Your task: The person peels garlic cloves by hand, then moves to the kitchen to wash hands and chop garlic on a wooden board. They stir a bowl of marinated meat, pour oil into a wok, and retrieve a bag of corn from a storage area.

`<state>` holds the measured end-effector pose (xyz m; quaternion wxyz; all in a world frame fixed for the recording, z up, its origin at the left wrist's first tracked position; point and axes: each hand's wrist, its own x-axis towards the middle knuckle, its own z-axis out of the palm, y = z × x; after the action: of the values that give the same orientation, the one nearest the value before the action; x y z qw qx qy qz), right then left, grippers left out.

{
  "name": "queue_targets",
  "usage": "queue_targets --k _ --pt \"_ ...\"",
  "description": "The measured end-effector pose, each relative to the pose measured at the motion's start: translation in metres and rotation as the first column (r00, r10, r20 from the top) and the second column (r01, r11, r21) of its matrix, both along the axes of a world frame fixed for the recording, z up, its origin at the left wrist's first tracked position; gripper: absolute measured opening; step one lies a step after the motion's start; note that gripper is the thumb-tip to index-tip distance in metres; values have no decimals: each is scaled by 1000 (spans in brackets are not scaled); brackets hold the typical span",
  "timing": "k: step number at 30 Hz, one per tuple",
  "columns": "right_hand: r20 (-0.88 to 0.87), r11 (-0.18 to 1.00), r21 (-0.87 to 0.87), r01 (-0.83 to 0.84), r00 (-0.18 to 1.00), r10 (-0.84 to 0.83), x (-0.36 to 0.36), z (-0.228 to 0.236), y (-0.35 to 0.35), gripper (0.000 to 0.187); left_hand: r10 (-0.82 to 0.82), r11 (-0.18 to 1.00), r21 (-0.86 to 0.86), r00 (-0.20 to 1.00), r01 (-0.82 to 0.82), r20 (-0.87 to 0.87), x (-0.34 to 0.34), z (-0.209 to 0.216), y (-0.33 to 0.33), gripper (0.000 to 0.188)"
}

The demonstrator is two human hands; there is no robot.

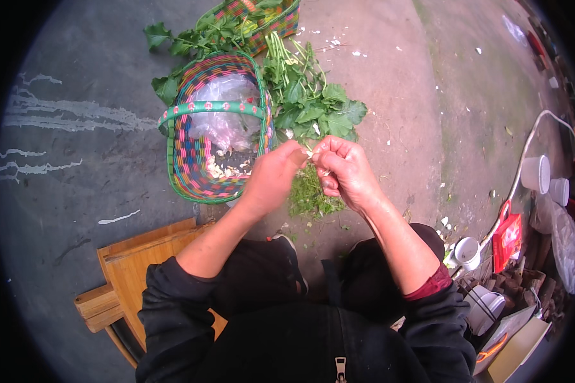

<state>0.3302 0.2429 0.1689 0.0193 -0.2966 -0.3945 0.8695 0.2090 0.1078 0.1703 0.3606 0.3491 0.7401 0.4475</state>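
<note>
Fingertip to fingertip, my left hand point(276, 175) and my right hand point(346, 171) pinch a small whitish garlic clove point(309, 154) between them. Most of it is covered by my fingers. Just left of my left hand stands a multicoloured woven basket point(176, 156) with a green handle point(214, 107). Inside it lie a clear plastic bag point(227, 124) and several pale garlic cloves point(218, 170). Below my hands, a heap of fine green leaves point(313, 195) rests on the ground. Beyond them lies a bunch of leafy greens point(322, 108).
A second woven basket point(281, 25) holding greens stands at the far side. A wooden stool point(144, 274) is at my left. On the right are a white bucket point(535, 173), a white cup point(467, 252), a red bag point(508, 241) and a pale hose point(524, 153). White flakes dot the ground.
</note>
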Motion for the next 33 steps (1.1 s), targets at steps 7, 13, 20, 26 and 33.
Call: queue_targets --k 7,13,20,26,33 --pt "-37 992 -87 92 995 -95 -2 -2 -7 6 133 989 -131 802 -69 582 -5 5 2 31" --pt "-25 987 -62 150 988 -152 -3 -4 -12 8 113 991 82 991 -107 -72 9 1 2 23" --pt "-106 872 490 11 993 48 0 -12 -20 6 166 986 -133 745 -105 647 -11 20 -8 19" --pt "-139 859 501 103 990 -38 -1 -11 -19 4 25 1000 16 993 -27 112 -6 15 -11 22" --pt "-42 797 604 0 999 32 -6 -11 -21 8 -44 991 -137 942 -3 -334 4 19 -20 20"
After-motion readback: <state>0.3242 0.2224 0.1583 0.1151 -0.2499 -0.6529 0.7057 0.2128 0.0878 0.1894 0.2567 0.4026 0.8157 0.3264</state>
